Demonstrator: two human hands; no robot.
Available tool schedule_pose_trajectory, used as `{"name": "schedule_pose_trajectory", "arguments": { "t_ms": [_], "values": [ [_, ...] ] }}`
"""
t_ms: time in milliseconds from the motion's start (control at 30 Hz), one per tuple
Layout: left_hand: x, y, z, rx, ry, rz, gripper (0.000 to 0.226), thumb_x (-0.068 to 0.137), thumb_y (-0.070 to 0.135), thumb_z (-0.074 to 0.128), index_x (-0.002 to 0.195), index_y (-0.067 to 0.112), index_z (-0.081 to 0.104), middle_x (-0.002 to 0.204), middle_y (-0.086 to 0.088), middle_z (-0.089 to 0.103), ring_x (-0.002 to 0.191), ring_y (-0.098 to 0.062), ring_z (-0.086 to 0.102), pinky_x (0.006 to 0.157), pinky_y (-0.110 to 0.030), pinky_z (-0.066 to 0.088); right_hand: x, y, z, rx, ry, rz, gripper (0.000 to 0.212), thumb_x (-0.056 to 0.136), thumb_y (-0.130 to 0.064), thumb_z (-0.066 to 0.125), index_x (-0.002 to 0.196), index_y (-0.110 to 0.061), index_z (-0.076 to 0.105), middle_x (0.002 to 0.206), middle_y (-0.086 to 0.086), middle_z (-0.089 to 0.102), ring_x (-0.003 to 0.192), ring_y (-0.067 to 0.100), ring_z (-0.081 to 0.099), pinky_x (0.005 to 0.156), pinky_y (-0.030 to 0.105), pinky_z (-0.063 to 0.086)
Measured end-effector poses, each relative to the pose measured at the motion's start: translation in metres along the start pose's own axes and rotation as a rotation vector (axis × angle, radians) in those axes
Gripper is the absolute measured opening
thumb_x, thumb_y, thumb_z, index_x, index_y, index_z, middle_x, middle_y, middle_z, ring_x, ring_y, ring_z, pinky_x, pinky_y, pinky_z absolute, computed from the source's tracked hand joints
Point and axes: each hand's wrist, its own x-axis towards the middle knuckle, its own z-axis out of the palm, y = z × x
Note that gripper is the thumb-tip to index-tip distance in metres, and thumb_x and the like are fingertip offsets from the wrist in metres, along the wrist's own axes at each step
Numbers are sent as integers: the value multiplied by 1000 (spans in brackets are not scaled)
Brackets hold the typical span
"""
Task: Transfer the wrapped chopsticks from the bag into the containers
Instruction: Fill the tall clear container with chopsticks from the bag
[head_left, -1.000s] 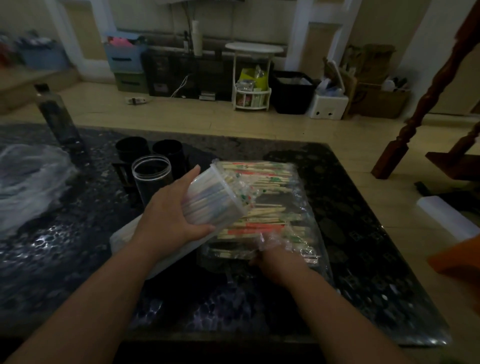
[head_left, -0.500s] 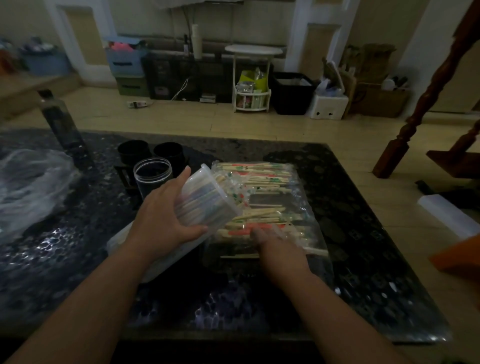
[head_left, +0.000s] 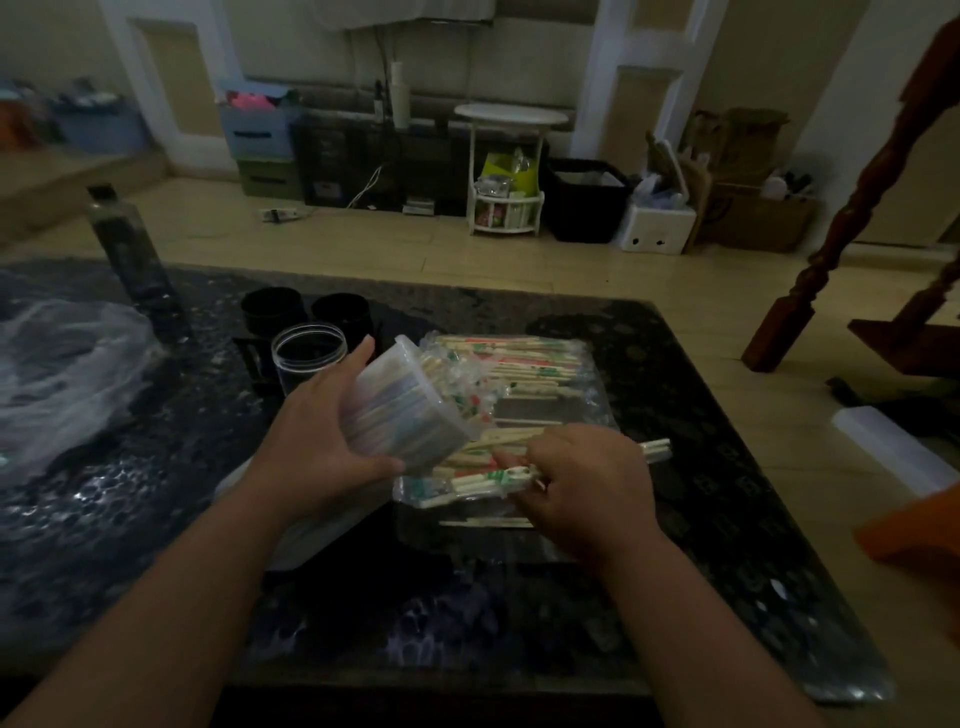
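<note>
A clear plastic bag (head_left: 530, 374) of wrapped chopsticks lies flat on the dark table. My left hand (head_left: 317, 441) grips a translucent container (head_left: 410, 410), tilted with its mouth toward the bag and packed with wrapped chopsticks. My right hand (head_left: 587, 483) pinches a small bundle of wrapped chopsticks (head_left: 483, 480) just below the container's mouth, above the bag's near end. An empty clear jar (head_left: 309, 356) stands upright behind my left hand.
Two black cups (head_left: 306, 312) stand behind the clear jar. A dark bottle (head_left: 130, 249) and a crumpled clear plastic bag (head_left: 57, 374) sit at the left. A white flat thing (head_left: 311, 525) lies under my left wrist. The table edge (head_left: 753, 467) runs along the right.
My right hand came up out of the bag's near end holding a bundle of wrapped chopsticks, toward the container's mouth. My left hand kept the container tilted.
</note>
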Motion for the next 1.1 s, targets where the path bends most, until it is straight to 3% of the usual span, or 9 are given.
{"name": "schedule_pose_trajectory", "arguments": {
  "t_ms": [133, 300, 367, 400, 500, 600, 767, 933, 1100],
  "values": [
    [-1, 1, 2, 24, -33, 43, 117, 41, 64, 78, 138, 65, 12, 142, 18, 36, 133, -17, 40, 109, -47, 36, 1, 12, 12, 113, 336, -60, 41, 100, -26, 45, 64, -11, 57, 71, 7, 56, 65, 23, 47, 61, 34, 35],
    [0, 1, 2, 39, -34, 61, 116, 39, 59, 78, 137, 66, 15, 141, 13, 43, 129, -16, 44, 109, -46, 38, 7, 19, 19, 256, 379, 162, 51, 105, -38, 34, 76, -8, 64, 80, 4, 53, 68, 16, 49, 55, 29, 42],
    [0, 2, 0, 70, -54, 55, 118, 38, 59, 77, 136, 68, 12, 141, 10, 44, 128, -16, 44, 108, -45, 38, 13, 19, 19, 372, 420, 245, 48, 102, -39, 38, 80, -8, 67, 83, 0, 54, 76, 0, 46, 67, 8, 37],
    [0, 2, 0, 85, -67, 50, 118, 38, 60, 77, 136, 68, 11, 141, 9, 44, 127, -16, 44, 108, -43, 37, 17, 19, 18, 438, 442, 293, 46, 101, -41, 40, 81, -10, 68, 84, 1, 57, 79, -5, 46, 72, 3, 34],
    [0, 1, 0, 119, -99, 37, 120, 37, 62, 75, 135, 69, 7, 140, 9, 44, 126, -15, 43, 105, -39, 36, 29, 15, 13, 735, 481, 509, 31, 100, -40, 50, 76, -25, 63, 77, 1, 65, 78, 8, 60, 73, 11, 43],
    [1, 1, 1, 125, -101, 27, 120, 37, 62, 75, 135, 69, 6, 138, 9, 46, 124, -16, 44, 102, -37, 37, 33, 5, 9, 1103, 500, 769, 23, 98, -28, 57, 78, -17, 64, 71, 5, 66, 66, 17, 67, 64, 28, 57],
    [2, 1, 2, 111, -107, 25, 122, 37, 60, 77, 138, 65, 8, 137, 8, 47, 124, -17, 44, 105, -42, 38, 29, -4, 12, 1214, 495, 888, 33, 99, -31, 54, 71, -16, 61, 63, 5, 63, 57, 19, 62, 54, 29, 51],
    [1, 1, 5, 124, -135, 34, 123, 39, 59, 79, 138, 67, 6, 137, 10, 46, 125, -15, 44, 105, -42, 39, 32, -3, 14, 1245, 407, 890, 33, 98, -28, 56, 69, -14, 61, 56, 1, 57, 49, 15, 55, 48, 29, 48],
    [0, 3, 6, 159, -146, 45, 122, 37, 61, 75, 139, 64, 7, 137, 11, 46, 123, -13, 43, 102, -34, 37, 32, 2, 14, 1270, 255, 862, 20, 94, -19, 65, 75, -14, 58, 52, -3, 52, 47, 12, 49, 48, 29, 44]
  ]
}}
